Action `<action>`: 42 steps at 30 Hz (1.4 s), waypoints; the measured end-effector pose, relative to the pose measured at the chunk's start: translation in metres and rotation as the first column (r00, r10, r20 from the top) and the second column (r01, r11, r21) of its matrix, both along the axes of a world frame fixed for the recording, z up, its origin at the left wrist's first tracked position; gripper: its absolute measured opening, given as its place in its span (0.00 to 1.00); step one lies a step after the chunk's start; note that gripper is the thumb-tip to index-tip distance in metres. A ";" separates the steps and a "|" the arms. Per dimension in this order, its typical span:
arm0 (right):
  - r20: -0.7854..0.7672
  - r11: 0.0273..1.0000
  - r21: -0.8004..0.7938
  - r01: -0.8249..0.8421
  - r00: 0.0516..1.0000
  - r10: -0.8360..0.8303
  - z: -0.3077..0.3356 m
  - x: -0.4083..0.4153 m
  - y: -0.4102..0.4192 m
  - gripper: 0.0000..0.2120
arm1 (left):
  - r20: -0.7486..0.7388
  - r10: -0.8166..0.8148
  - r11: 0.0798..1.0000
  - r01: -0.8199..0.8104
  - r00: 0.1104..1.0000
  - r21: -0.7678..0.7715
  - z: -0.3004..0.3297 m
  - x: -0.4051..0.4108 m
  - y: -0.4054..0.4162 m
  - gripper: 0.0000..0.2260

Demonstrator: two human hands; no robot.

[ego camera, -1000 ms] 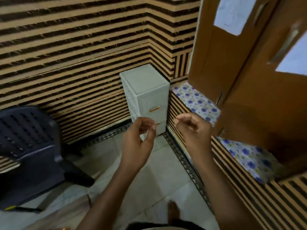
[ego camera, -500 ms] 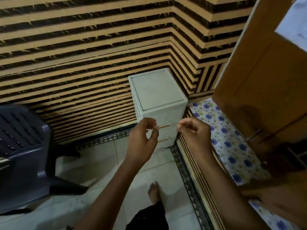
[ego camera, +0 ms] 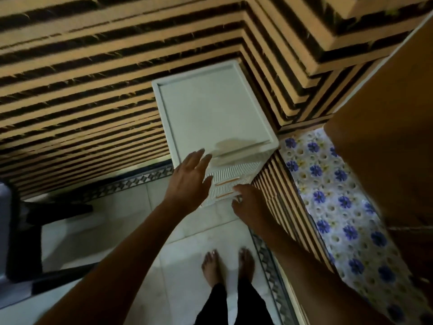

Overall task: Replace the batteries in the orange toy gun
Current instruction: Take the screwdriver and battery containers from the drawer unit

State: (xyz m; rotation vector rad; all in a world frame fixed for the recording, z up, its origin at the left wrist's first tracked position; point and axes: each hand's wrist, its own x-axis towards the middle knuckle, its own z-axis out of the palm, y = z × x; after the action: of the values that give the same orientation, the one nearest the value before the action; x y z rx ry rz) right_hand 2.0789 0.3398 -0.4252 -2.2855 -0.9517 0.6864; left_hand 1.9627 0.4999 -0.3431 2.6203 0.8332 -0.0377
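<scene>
Neither the orange toy gun nor any batteries are in view. I look down on a white plastic drawer unit [ego camera: 210, 118] standing in the corner of the striped wall. My left hand [ego camera: 191, 181] hovers with its fingers spread at the unit's top front edge, holding nothing. Lower down, my right hand [ego camera: 249, 204] is at the right end of the second drawer's orange handle [ego camera: 223, 195]. Its fingertips are at the drawer front, and whether they grip the handle is unclear. The upper drawer's orange handle [ego camera: 227, 181] shows between my hands.
A dark plastic chair [ego camera: 14, 231] stands at the left on the tiled floor [ego camera: 178, 254]. A ledge with a blue-flowered cover [ego camera: 328, 195] runs along the right, below a brown wooden cupboard [ego camera: 386, 137]. My bare feet [ego camera: 227, 263] stand just before the unit.
I have stepped closer and tilted my view down over the drawer unit. My left hand has opened its fingers and my right hand has dropped to the lower drawer.
</scene>
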 end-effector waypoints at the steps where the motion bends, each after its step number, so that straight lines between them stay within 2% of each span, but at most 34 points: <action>1: 0.013 0.997 -0.061 -0.054 0.998 0.055 -0.014 0.006 0.007 0.18 | -0.032 -0.018 1.000 0.018 0.999 0.011 -0.011 0.005 0.008 0.29; 3: 0.003 0.968 -0.193 -0.160 0.987 0.163 -0.043 0.019 0.022 0.19 | -0.067 -0.018 1.000 0.018 0.998 0.006 -0.034 0.011 0.018 0.29; 5: -0.031 0.922 -0.284 -0.264 0.963 0.266 -0.074 0.030 0.037 0.19 | -0.040 -0.007 1.000 0.006 0.999 -0.014 -0.057 0.015 0.026 0.29; 8: 0.003 0.869 -0.365 -0.334 0.933 0.360 -0.096 0.040 0.051 0.16 | 0.106 0.018 0.999 -0.013 0.994 -0.042 -0.067 0.013 0.026 0.25; 11: 0.019 0.824 -0.421 -0.378 0.905 0.425 -0.119 0.045 0.064 0.20 | 0.217 0.040 0.999 -0.033 0.975 -0.034 -0.076 0.010 0.029 0.21; 14: 0.078 0.817 -0.420 -0.396 0.881 0.467 -0.137 0.047 0.073 0.24 | 0.281 0.052 0.999 -0.047 0.958 -0.027 -0.080 0.011 0.031 0.19; 17: 0.183 0.845 -0.411 -0.341 0.878 0.443 -0.151 0.045 0.072 0.23 | 0.308 0.079 0.997 -0.068 0.948 -0.047 -0.081 0.013 0.030 0.18; 20: 0.205 0.850 -0.372 -0.373 0.860 0.467 -0.157 0.042 0.055 0.25 | 0.312 0.092 0.995 -0.074 0.946 -0.069 -0.080 0.014 0.029 0.18; 26: 0.400 0.850 -0.248 -0.464 0.750 0.527 -0.136 0.033 -0.018 0.17 | 0.275 0.113 0.990 -0.083 0.955 -0.118 -0.071 0.016 0.027 0.20; 30: 0.552 0.878 -0.168 -0.448 0.695 0.460 -0.116 0.018 -0.061 0.09 | 0.188 0.070 0.995 -0.056 0.980 -0.081 -0.064 0.023 0.020 0.21; 36: 0.712 0.940 -0.011 -0.340 0.657 0.246 -0.081 -0.003 -0.103 0.12 | 0.101 0.044 0.998 -0.038 0.994 -0.057 -0.049 0.027 0.015 0.20; 39: 0.755 0.940 0.064 -0.336 0.632 0.175 -0.064 -0.008 -0.094 0.14 | 0.090 0.030 0.997 -0.024 0.995 -0.069 -0.050 0.026 0.019 0.19; 42: 0.760 0.945 0.168 -0.280 0.648 0.057 -0.051 0.000 -0.061 0.17 | 0.068 0.030 0.997 -0.025 0.997 -0.069 -0.050 0.026 0.022 0.19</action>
State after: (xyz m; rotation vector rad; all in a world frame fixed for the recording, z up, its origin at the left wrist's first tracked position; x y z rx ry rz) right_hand 2.0791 0.2785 -0.4766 -2.2329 -1.5356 -0.3944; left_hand 1.9885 0.5219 -0.3934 2.5309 0.8298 0.0308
